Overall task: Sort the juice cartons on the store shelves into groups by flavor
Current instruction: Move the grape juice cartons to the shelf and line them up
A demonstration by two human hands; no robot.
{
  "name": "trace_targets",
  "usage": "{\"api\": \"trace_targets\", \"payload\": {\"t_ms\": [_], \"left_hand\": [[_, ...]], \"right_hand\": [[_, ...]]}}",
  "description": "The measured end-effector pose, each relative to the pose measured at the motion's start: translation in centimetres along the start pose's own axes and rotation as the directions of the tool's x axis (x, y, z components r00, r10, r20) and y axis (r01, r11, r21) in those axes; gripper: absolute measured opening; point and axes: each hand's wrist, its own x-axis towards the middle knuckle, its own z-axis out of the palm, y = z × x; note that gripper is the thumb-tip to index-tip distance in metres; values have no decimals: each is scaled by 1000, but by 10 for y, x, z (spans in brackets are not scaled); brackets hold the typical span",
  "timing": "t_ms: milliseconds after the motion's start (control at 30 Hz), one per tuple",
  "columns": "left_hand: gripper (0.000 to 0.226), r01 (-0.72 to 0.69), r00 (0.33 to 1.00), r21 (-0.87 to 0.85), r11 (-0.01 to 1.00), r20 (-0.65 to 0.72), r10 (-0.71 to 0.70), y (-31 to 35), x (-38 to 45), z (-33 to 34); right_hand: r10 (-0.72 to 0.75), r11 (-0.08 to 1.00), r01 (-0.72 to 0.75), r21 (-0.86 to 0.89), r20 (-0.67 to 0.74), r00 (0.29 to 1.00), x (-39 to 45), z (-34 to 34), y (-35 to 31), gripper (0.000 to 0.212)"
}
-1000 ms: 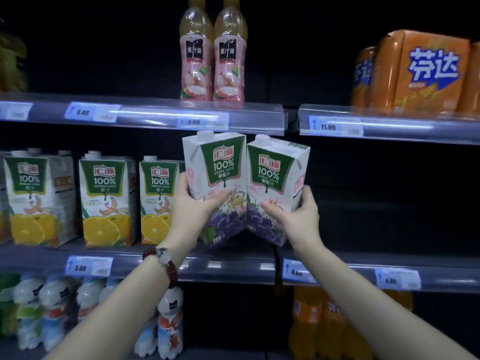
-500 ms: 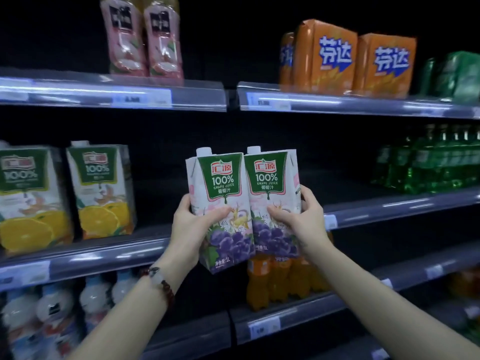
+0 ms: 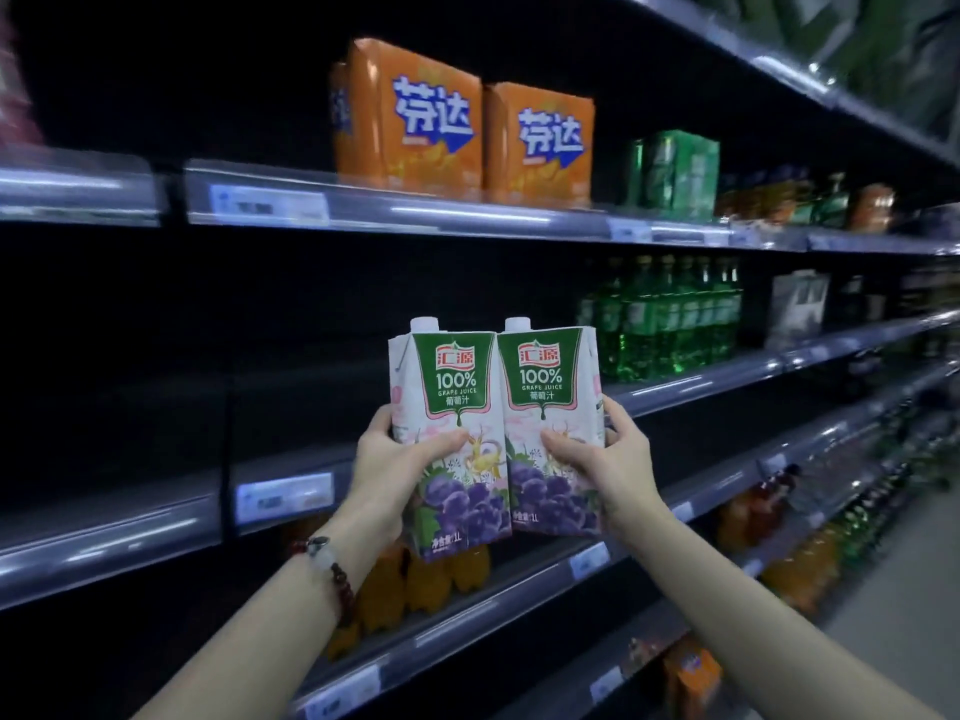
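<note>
Two tall white cardboard grape juice cartons, held up in front of the shelving, side by side with near edges touching.

Left grape juice carton [image 3: 451,439]: white round screw cap at top left corner, sloped top, green shield-shaped panel with a red logo block, "100% GRAPE JUICE" in white print, purple grape cluster with green leaves across the lower third, a small yellow figure above the grapes, volume print near the base. It leans slightly, base toward the camera. The left hand [image 3: 387,470] grips it, thumb [image 3: 441,441] across the front face, remaining fingers wrapped round the outer side and not visible. A dark red beaded bracelet with a pale bead [image 3: 330,569] sits on that wrist.

Right grape juice carton [image 3: 548,433]: same print and cap, near upright. The right hand [image 3: 602,459] grips it, thumb on the front lower half, fingers round the outer edge.

Behind the hands: dark, unlit shelf bay with a grey shelf rail carrying price tags [image 3: 283,496]. Above the hands, two orange shrink-wrapped drink multipacks with blue-and-white lettering [image 3: 457,132]. Up and right of the right hand, a row of green glass bottles [image 3: 670,319]. Below the cartons, orange plastic soda bottles [image 3: 415,579], partly hidden. Price tag text is blurred.
</note>
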Motion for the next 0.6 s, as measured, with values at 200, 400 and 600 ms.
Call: {"api": "trace_targets", "payload": {"t_ms": [200, 400, 600], "left_hand": [[55, 21, 999, -28, 999, 48, -20, -23, 21, 111], [53, 19, 996, -52, 998, 92, -14, -42, 42, 203], [51, 18, 992, -45, 999, 123, -13, -63, 74, 275]], "right_hand": [[-8, 997, 3, -73, -60, 998, 34, -106, -12, 60], [-34, 996, 25, -82, -114, 993, 69, -194, -18, 63], [-31, 997, 17, -78, -183, 983, 111, -258, -9, 49]]}}
